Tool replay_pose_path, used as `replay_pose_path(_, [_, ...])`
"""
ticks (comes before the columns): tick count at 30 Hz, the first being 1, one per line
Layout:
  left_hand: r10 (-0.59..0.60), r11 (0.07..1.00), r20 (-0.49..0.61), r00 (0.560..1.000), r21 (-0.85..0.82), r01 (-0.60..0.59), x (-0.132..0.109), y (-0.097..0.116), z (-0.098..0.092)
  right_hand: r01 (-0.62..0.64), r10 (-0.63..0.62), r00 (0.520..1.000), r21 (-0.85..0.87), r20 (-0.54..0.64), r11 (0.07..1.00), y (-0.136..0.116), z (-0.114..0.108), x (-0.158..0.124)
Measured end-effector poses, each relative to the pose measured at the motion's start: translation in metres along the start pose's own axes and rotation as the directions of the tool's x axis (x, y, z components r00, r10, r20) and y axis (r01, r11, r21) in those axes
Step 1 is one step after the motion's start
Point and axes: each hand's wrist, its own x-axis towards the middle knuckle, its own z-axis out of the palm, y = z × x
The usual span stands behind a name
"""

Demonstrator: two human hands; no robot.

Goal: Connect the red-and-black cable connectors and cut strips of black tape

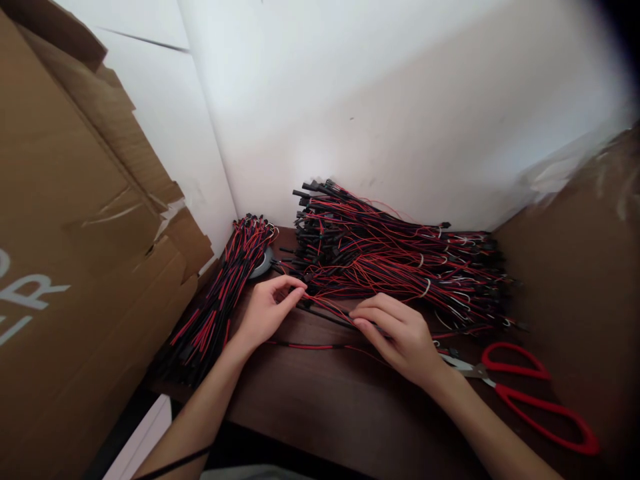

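Between my two hands runs a red-and-black wire cable point(327, 305), held just above the dark table. My left hand point(270, 303) pinches its left end between thumb and fingertips. Farther right, my right hand point(395, 330) has its fingers closed on the same cable, palm down; the part under that hand is hidden. A single red-and-black cable point(305, 345) lies on the table nearer to me, passing beneath my right hand. Right behind my hands is a large pile of bundled wire cables point(375, 260) with black connectors and white ties.
Another cable bundle point(220, 293) lies at the left, with a grey roll of tape point(261, 265) beside it. Open red-handled scissors point(483, 372) rest right of my right hand. Cardboard point(90, 200) stands at the left, a brown panel point(575, 267) at the right, a white wall point(350, 100) behind.
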Motion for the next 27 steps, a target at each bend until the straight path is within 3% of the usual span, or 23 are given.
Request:
replay_pose_path(7, [-0.022,0.996,-0.014,1.0,-0.088,0.021,0.0,0.005,0.0,-0.01,0.01,1.0,-0.011,-0.001,1.0,0.003,0.0,-0.001])
replay_pose_path(17, [-0.122,0.956,-0.031,0.992,-0.274,0.109,0.002,0.008,0.003,-0.273,0.258,0.962,0.235,0.095,0.933,-0.005,0.007,-0.002])
replay_pose_path(20, [-0.147,0.938,-0.019,0.989,-0.319,0.133,0.002,0.01,0.003,-0.374,0.371,0.927,0.248,0.06,0.893,-0.006,0.007,-0.002])
replay_pose_path(24, [-0.157,0.919,0.016,0.987,-0.365,0.152,0.001,0.013,0.001,-0.547,0.552,0.831,0.264,0.059,0.795,0.001,0.007,-0.004])
replay_pose_path(27, [-0.143,0.91,0.03,0.989,-0.389,0.143,0.0,0.014,0.0,-0.58,0.569,0.814,0.231,0.117,0.782,0.006,0.01,-0.007])
